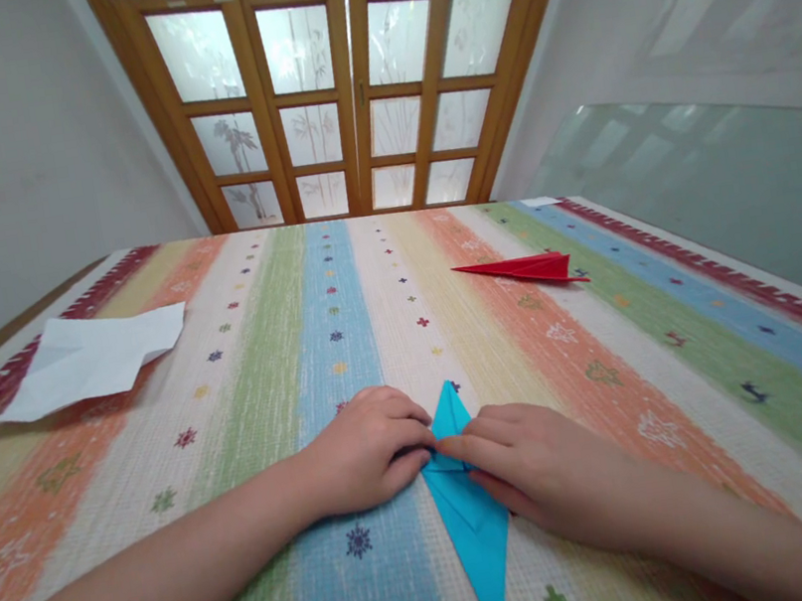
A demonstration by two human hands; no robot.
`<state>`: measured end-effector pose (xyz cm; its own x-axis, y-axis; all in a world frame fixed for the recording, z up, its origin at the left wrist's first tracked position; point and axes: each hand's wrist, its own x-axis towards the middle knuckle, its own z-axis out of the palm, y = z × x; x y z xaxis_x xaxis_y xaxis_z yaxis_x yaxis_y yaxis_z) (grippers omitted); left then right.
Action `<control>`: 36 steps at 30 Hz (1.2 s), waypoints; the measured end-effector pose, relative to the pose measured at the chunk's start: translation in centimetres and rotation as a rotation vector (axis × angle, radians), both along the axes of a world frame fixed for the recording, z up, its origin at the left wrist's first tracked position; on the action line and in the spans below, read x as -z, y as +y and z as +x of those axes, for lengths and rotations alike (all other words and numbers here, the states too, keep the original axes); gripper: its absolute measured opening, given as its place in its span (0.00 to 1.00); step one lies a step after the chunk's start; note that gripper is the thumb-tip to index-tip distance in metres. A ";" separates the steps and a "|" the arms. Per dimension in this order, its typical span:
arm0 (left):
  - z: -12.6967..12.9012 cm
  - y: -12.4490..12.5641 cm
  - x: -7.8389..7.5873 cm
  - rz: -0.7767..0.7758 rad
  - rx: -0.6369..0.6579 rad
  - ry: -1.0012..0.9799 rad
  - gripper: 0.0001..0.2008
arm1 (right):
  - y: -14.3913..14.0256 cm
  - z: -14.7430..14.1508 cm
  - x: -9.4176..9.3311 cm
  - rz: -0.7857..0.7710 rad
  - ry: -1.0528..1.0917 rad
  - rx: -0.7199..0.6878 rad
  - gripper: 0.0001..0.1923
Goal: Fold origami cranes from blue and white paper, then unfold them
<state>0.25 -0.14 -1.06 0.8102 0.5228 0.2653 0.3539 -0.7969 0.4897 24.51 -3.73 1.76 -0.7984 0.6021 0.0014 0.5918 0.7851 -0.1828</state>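
A blue folded paper [471, 521], long and pointed at both ends, lies flat on the striped tablecloth [269, 380] right in front of me. My left hand [367, 451] rests curled at its left edge, fingertips pressing the paper's middle. My right hand [539, 471] lies over the right side, its fingers pinching the same middle fold. The fingertips of both hands meet on the paper. The far tip pokes out beyond my fingers.
A red folded paper [528, 268], narrow and pointed, lies farther back on the right. White crumpled sheets [89, 359] sit at the left edge of the table. A wooden glazed door [338, 79] stands beyond the table's far end.
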 end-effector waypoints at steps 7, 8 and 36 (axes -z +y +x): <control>0.0 0.2 0.0 0.013 -0.057 -0.075 0.09 | 1.4 1.5 0.6 0.063 0.096 -0.113 0.16; -0.1 0.3 -0.1 0.032 -0.105 -0.088 0.08 | 1.7 1.8 0.7 0.061 0.137 -0.132 0.16; -0.5 0.6 0.1 0.255 0.169 0.085 0.13 | 2.3 1.9 -0.3 -0.169 0.065 0.056 0.06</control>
